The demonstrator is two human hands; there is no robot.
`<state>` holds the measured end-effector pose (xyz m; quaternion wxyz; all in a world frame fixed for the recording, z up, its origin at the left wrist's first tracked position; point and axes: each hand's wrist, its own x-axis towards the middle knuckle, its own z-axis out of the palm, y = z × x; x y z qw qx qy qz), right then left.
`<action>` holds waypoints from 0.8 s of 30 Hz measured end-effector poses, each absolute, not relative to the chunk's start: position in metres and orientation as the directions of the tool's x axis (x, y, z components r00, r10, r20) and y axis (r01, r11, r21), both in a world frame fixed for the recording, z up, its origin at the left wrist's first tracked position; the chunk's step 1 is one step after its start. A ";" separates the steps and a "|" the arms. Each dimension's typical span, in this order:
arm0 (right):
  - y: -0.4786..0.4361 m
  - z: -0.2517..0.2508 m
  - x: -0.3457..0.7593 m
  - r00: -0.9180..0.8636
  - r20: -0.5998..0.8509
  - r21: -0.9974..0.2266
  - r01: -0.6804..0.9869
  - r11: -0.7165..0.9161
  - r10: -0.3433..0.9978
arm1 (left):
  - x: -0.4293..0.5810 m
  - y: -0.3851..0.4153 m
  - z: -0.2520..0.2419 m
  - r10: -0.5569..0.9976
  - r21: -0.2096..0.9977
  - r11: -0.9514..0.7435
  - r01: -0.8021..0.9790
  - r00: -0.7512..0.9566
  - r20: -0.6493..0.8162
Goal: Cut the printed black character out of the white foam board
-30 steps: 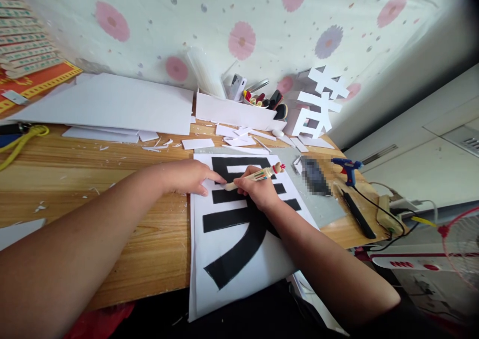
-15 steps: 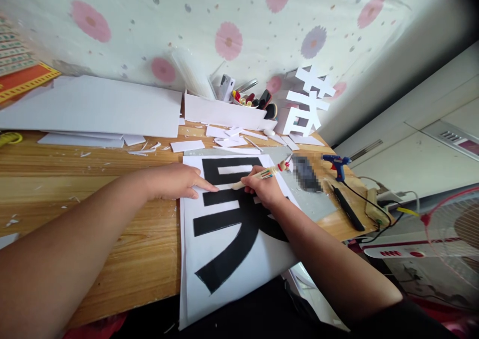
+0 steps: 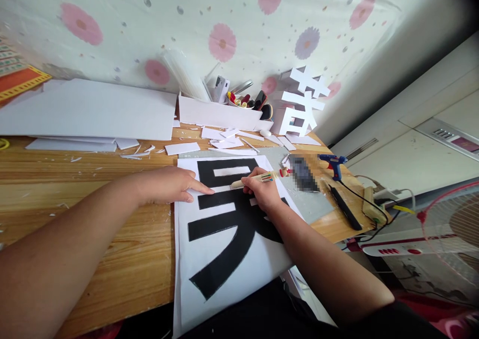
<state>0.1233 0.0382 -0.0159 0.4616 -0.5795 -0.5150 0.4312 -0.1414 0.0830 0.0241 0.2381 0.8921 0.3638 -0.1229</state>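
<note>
A white sheet (image 3: 194,259) printed with a large black character lies on the wooden table (image 3: 93,199), its near end hanging over the table's front edge. My left hand (image 3: 168,185) rests on the sheet's left side, index finger stretched out and pressing the paper flat. My right hand (image 3: 262,192) is closed on a cream multicolour pen (image 3: 258,178). The pen's tip touches the upper strokes of the character, close to my left fingertip.
White foam boards (image 3: 90,110) are stacked at the back left, with scraps (image 3: 220,137) scattered behind the sheet. A white box of tools (image 3: 220,112) and a cut-out white character (image 3: 303,104) stand by the flowered wall. A blue glue gun (image 3: 333,162), cables and a fan (image 3: 449,229) lie right.
The view has shifted, so everything sits a little further left. My right hand and pen have edged slightly along the character's upper strokes. My left hand stays pressed on the sheet.
</note>
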 end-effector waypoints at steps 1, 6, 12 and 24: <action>0.038 -0.016 0.123 0.097 -0.022 -0.979 0.198 -0.041 0.995 | -0.141 0.083 0.024 0.593 0.332 -0.621 0.710 0.703 -0.394; 0.039 -0.015 0.121 0.093 -0.022 -0.977 0.208 -0.041 0.995 | -0.140 0.084 0.022 0.613 0.333 -0.602 0.725 0.688 -0.390; 0.037 -0.009 0.121 0.090 -0.060 -0.955 0.286 -0.083 0.994 | -0.140 0.086 0.019 0.648 0.332 -0.563 0.757 0.653 -0.392; 0.045 -0.009 0.118 0.071 -0.038 -0.983 0.174 -0.050 0.997 | -0.131 0.076 0.035 0.738 0.245 -0.467 0.850 0.527 -0.420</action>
